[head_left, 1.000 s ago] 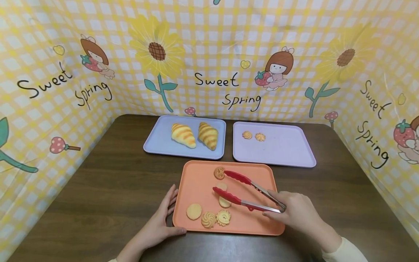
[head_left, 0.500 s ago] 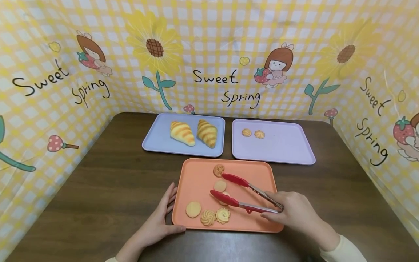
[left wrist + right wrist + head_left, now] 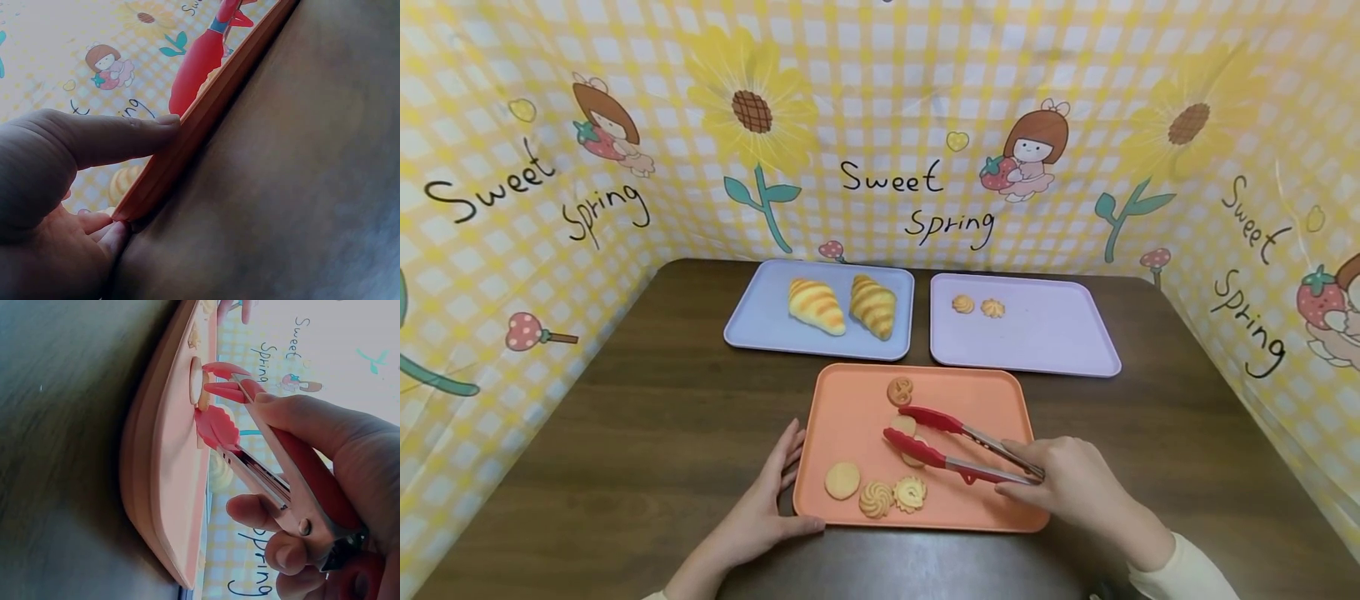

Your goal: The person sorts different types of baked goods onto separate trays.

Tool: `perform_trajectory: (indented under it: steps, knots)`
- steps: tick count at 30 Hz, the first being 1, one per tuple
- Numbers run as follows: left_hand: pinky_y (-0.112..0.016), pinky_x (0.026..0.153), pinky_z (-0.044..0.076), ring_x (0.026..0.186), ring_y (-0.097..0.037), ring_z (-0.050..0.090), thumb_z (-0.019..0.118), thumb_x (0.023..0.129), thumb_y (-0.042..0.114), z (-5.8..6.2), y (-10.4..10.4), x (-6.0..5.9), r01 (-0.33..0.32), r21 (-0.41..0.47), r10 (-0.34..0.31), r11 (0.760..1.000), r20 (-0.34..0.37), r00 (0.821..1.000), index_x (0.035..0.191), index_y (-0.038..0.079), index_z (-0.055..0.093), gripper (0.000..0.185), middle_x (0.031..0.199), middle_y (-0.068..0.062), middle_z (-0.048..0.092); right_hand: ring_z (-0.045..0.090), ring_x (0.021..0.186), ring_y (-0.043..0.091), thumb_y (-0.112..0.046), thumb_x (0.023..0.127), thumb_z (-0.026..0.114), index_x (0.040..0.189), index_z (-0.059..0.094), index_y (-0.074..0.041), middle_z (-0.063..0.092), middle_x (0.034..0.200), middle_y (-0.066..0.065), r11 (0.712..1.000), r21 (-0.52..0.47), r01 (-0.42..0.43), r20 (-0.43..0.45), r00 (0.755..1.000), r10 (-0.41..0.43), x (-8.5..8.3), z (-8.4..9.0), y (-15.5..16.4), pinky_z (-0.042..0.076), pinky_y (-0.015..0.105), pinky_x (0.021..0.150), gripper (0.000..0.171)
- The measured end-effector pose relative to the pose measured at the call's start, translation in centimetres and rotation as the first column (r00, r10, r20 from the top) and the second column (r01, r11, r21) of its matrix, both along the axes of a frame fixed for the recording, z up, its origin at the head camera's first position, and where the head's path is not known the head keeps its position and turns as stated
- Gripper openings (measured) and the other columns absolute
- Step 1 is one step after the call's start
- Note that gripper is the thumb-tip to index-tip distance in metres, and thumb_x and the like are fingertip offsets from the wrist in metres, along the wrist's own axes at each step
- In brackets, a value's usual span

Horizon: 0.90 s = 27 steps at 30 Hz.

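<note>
Near the front edge of the surface [image 3: 625,433] we have the orange tray [image 3: 985,392], and the step in hand is closing the red tongs [image 3: 936,437] on a round biscuit [image 3: 904,424] at the tray's middle. Our right hand [image 3: 1071,487] is curled round the tong handles, the tips part open and straddling that biscuit. Our left hand [image 3: 767,500] lies with fingers straight against the tray's left rim, thumb along its front edge, steadying it. Next, we judge, comes a firmer squeeze before any lift, keeping clear of the second biscuit [image 3: 913,458] just beside it.
</note>
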<state>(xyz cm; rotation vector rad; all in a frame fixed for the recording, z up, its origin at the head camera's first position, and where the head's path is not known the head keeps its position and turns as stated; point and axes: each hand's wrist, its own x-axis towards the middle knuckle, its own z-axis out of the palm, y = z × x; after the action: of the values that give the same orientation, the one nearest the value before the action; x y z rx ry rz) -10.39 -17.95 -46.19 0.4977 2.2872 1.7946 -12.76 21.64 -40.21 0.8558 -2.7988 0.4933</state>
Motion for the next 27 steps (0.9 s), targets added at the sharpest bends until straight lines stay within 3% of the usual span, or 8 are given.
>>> perform_trajectory:
  steps: [7,16,27]
  knots:
    - [-0.008,0.103,0.027,0.145,-0.048,0.014,0.087,0.076,0.010,-0.2,-0.1,-0.1,0.001,-0.011,-0.001,1.000,-0.016,1.000,0.158,0.002,-0.004,0.123,0.160,-0.030,0.010,0.030,0.050,-0.002,-0.037,0.074,0.087,0.109,0.078,-0.008,0.034,0.055,-0.022,1.000,-0.015,0.002,-0.023,1.000,-0.002,0.0,-0.1,0.0,0.028,0.020,0.046,0.046]
    - [-0.008,0.103,0.027,0.145,-0.047,0.013,0.087,0.077,0.010,-0.2,-0.2,-0.1,0.003,-0.007,-0.003,1.000,0.001,1.000,0.159,0.003,-0.004,0.123,0.161,-0.029,0.009,0.028,0.050,-0.005,-0.029,0.066,0.091,0.104,0.079,-0.008,0.032,0.056,-0.025,0.997,-0.060,-0.043,-0.189,0.982,0.031,-0.5,-0.6,0.5,0.026,0.018,0.044,0.044]
    - [-0.008,0.104,0.027,0.144,-0.047,0.015,0.087,0.076,0.010,-0.1,-0.1,-0.1,0.002,-0.005,-0.002,1.000,-0.020,1.000,0.158,0.002,-0.003,0.123,0.160,-0.029,0.010,0.034,0.050,-0.002,-0.029,0.062,0.093,0.101,0.080,-0.007,0.050,0.057,-0.021,0.996,-0.088,-0.003,-0.225,0.974,-0.017,-1.0,-0.4,1.2,0.031,0.020,0.044,0.047]
